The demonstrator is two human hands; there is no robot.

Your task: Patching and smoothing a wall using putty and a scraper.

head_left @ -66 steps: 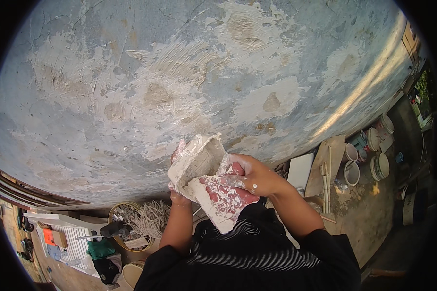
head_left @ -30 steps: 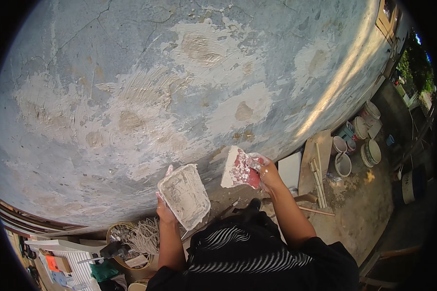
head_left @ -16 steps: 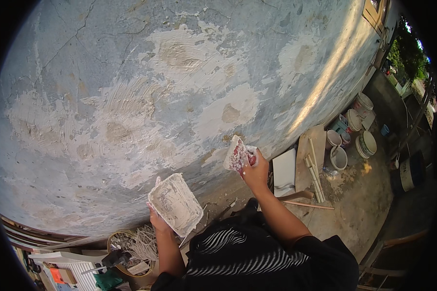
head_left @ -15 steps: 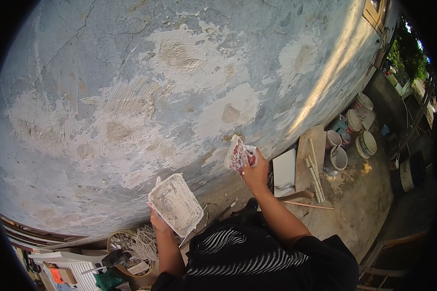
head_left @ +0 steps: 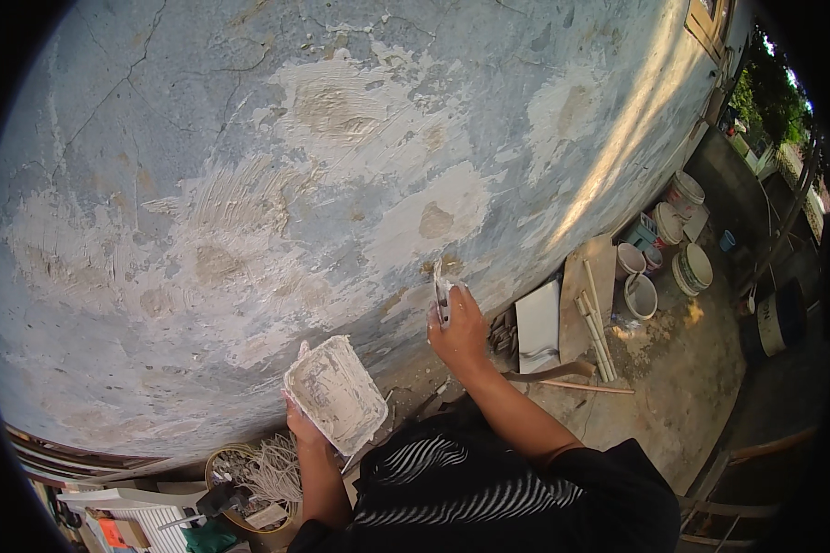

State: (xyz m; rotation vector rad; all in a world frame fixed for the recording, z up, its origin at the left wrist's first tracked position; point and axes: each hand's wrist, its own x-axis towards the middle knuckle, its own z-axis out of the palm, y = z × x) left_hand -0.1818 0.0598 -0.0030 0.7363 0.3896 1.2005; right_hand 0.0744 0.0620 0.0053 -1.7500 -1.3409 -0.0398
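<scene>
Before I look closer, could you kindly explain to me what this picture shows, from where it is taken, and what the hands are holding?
There is no machine here: you see a person's own two bare hands. A wide fisheye camera on the person's head looks down, bending straight edges. The left hand holds a white, rectangular, plaster-smeared tray. The right hand grips a thin, flat, plaster-smeared tool, seen nearly edge-on, close to a blue-grey wall with cream patches; whether it touches, I cannot tell. On the grey concrete floor to the right are round, pale plastic buckets.
</scene>
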